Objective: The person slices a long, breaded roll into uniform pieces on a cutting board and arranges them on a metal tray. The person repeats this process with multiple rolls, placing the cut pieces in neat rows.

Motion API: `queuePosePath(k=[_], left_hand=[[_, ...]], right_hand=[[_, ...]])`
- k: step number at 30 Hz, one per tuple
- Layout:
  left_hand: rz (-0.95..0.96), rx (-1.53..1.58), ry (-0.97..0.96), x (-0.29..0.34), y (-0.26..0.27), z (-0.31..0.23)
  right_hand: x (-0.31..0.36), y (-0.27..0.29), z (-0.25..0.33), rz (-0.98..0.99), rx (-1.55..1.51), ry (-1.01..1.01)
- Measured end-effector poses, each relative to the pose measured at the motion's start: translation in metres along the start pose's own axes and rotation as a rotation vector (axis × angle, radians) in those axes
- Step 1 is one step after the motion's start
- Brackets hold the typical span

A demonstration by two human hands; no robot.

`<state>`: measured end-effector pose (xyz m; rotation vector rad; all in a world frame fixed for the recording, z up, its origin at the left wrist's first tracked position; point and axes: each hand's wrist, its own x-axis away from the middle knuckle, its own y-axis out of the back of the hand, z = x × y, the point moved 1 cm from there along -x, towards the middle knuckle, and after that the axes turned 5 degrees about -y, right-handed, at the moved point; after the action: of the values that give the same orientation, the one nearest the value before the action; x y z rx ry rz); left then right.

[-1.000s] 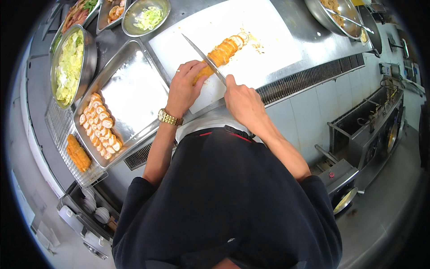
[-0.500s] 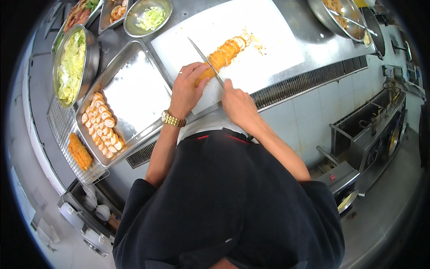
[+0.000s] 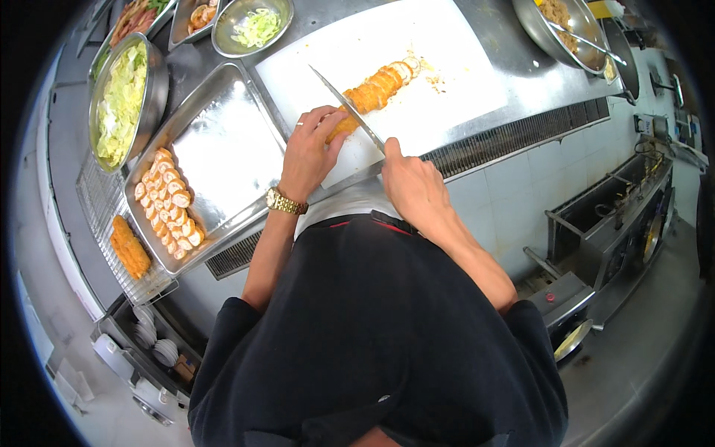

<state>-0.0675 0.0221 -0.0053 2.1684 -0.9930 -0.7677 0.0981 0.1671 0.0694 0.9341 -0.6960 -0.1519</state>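
On the white cutting board lies a golden breaded roll, its far part cut into slices that still lean together. My left hand grips the near, uncut end, fingers curled over it. The knife crosses the roll just beyond those fingertips, its tip pointing to the far left. My right hand is closed round the knife's handle, which the hand mostly hides. Crumbs are scattered by the far slices.
Left of the board, a steel tray holds rows of slices. A whole breaded roll rests on a wire rack. Steel bowls hold chopped lettuce and shredded greens. Another bowl with crumbs stands far right.
My right hand has shifted a little right and back, drawing the knife with it. My left hand stays on the roll. The whole view has shifted slightly.
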Motion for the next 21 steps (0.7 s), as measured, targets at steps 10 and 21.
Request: queuePosePath(k=[10,21], left_hand=[[-0.022,0.063,-0.022,0.001,-0.003,0.007],[0.008,0.081,0.028,0.002,-0.004,0.006]], right_hand=[[-0.019,-0.002,-0.004,-0.008,-0.046,0.065],[-0.02,-0.004,0.004,0.078,-0.006,-0.003]])
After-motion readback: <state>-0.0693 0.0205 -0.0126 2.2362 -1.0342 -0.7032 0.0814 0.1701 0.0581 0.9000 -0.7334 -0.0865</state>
